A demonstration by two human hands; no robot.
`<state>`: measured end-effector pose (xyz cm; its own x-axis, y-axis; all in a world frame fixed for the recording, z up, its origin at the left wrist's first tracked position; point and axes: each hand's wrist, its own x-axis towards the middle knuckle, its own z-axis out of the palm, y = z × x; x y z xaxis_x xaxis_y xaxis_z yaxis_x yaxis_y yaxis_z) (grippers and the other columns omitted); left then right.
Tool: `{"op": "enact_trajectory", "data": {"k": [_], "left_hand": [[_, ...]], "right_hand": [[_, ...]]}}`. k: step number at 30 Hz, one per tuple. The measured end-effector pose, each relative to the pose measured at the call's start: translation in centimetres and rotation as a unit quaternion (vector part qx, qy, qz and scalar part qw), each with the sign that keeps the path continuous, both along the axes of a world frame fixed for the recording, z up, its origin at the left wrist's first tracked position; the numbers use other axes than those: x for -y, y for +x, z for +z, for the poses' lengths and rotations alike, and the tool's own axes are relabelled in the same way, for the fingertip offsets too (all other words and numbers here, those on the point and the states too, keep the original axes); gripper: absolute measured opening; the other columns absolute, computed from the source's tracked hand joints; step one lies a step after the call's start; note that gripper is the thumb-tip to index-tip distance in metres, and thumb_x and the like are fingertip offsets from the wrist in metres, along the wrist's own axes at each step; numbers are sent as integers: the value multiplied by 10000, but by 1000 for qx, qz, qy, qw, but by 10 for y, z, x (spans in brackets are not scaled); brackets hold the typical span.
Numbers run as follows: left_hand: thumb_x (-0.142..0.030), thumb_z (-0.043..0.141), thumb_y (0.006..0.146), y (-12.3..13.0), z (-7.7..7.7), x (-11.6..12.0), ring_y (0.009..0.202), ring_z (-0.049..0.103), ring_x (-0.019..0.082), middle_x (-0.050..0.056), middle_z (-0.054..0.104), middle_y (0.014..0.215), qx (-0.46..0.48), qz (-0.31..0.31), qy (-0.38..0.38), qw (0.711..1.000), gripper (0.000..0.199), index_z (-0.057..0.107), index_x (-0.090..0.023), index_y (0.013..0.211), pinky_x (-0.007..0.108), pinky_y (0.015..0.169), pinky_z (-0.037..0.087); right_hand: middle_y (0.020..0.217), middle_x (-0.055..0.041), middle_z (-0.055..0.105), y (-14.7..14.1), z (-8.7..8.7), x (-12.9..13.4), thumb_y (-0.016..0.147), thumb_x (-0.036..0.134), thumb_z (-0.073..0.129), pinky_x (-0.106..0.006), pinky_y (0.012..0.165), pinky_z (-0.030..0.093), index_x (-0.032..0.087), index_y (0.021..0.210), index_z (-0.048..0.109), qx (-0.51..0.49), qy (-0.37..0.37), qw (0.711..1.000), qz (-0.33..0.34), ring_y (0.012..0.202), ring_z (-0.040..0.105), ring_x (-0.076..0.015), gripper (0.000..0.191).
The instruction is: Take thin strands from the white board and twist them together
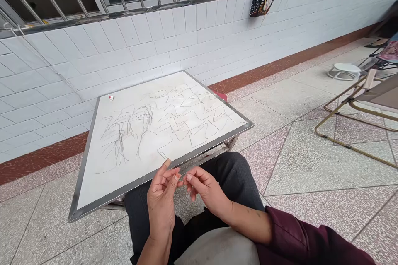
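Observation:
My left hand (162, 198) and my right hand (207, 188) are close together above my lap, by the near edge of the white table (93, 190). A tiny thin strand (182, 179) shows between their fingertips, pinched by thumb and forefinger on each side. It is too small to make out clearly. A covering is wrapped round one left fingertip. On the tabletop, thin dark wavy strands (190, 132) spread over the right half, and a denser tangle of dark strands (144, 118) lies on the left half.
A small white and red item (111, 98) sits at the table's far left corner. Behind is a tiled wall (124, 49) with a black basket (261, 4) hanging from the window bars. To the right are a folding chair (351, 103) and a white stool (344, 68).

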<state>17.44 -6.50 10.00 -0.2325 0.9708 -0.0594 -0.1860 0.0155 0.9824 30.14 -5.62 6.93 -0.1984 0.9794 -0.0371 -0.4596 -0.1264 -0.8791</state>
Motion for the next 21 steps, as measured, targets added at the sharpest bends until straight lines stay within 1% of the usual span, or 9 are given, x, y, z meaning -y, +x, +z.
{"op": "enact_trajectory", "data": {"k": [3, 5, 9, 14, 19, 21], "left_hand": [[-330, 815, 711, 3, 2, 2, 840, 656, 160, 55, 708, 1006, -1, -26, -11, 1000, 622, 608, -244, 1291, 322, 829, 533], [-313, 828, 694, 5, 1, 2, 872, 654, 167, 41, 702, 961, 3, -29, -15, 999, 633, 610, -243, 1284, 317, 843, 527], [-312, 817, 712, 7, -1, 3, 843, 648, 167, 26, 690, 884, 10, -26, -20, 999, 599, 613, -217, 1268, 316, 828, 530], [-307, 811, 718, 7, -4, 2, 818, 641, 167, 23, 701, 856, 6, -38, -15, 999, 603, 608, -207, 1277, 313, 816, 524], [-305, 796, 735, 6, -8, 1, 742, 621, 142, -2, 683, 774, 0, -48, -9, 999, 584, 612, -204, 1279, 296, 802, 510], [-312, 796, 734, 5, -7, 1, 720, 616, 135, -4, 684, 777, 1, -55, -16, 998, 578, 617, -210, 1274, 282, 776, 510]], "right_hand": [[597, 48, 534, 0, -2, -1, 804, 524, 697, -184, 397, 416, 188, 768, 600, 50, 31, 997, -50, 474, 458, -78, 352], [573, 58, 514, 0, -3, -1, 820, 516, 682, -189, 385, 394, 190, 768, 605, 67, 40, 995, -61, 437, 427, -70, 339], [597, 53, 522, 0, -3, -1, 836, 497, 671, -189, 372, 362, 193, 772, 613, 73, 49, 995, -52, 417, 410, -61, 316], [698, 38, 535, 1, -3, -2, 828, 487, 683, -184, 353, 321, 190, 768, 628, 84, 58, 993, -64, 411, 391, -39, 309], [735, 34, 538, 3, -5, -6, 760, 467, 754, -160, 354, 350, 203, 872, 605, 44, 28, 997, -64, 502, 445, -68, 323], [706, 44, 521, 5, -6, -8, 783, 465, 732, -160, 369, 371, 206, 896, 595, 35, 23, 997, -67, 509, 443, -72, 314]]}}
